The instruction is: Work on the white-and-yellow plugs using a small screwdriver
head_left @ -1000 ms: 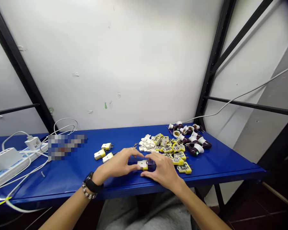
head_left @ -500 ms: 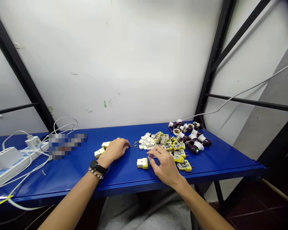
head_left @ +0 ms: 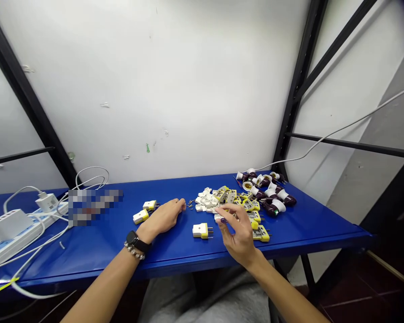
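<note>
My left hand (head_left: 166,215) rests low over the blue tabletop, its fingers bent together beside a small scatter of brass screws (head_left: 190,204). Whatever its fingertips hold, if anything, is too small to make out. Two white-and-yellow plugs (head_left: 141,216) lie by that wrist. Between the thumb and fingers of my right hand (head_left: 237,231) a white plug piece (head_left: 217,217) shows, partly hidden by the fingers. Left of this hand lies another white-and-yellow plug (head_left: 199,230), pins pointing right. Just beyond are loose white plug covers (head_left: 207,198) and opened yellow plug halves (head_left: 261,233).
Dark-red and white lamp holders (head_left: 271,193) are heaped at the back right. A white power strip (head_left: 27,229) with adapters and looping cables covers the left end. Behind the blue table (head_left: 309,229) stand a white wall and black metal posts (head_left: 294,98).
My right hand has lifted and shifted slightly right, away from the single plug's pins; a white piece now shows at its fingertips. My left hand has moved slightly right, its fingers more curled.
</note>
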Demonstrator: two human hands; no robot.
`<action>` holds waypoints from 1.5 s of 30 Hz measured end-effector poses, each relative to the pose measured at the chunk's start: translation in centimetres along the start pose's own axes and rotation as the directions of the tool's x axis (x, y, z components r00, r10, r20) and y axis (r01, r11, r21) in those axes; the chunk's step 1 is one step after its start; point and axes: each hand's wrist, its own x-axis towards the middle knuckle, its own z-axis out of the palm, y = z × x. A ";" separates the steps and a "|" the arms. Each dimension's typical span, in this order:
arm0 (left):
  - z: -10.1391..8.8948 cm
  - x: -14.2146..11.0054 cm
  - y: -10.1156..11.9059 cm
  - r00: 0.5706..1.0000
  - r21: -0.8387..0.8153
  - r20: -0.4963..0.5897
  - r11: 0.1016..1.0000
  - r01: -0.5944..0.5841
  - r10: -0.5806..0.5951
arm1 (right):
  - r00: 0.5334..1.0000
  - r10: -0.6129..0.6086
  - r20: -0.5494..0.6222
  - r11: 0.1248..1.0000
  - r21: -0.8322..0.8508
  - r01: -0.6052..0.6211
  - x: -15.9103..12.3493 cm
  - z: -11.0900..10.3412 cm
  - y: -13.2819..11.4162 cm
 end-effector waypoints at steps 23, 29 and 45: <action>1.8 1.1 5.7 0.871 -0.827 -0.358 0.548 -0.128 -0.336 | 0.763 0.645 0.036 0.540 0.685 -0.489 2.4 0.5 -0.6; 1.6 1.2 5.9 0.899 -0.960 -0.164 0.274 -0.052 -0.405 | 0.773 0.633 0.035 0.548 0.685 -0.480 2.4 0.5 -1.0; 0.9 0.6 6.4 0.929 -0.974 -0.062 0.225 0.023 -0.364 | 0.765 0.644 0.036 0.523 0.709 -0.473 2.0 0.5 -0.9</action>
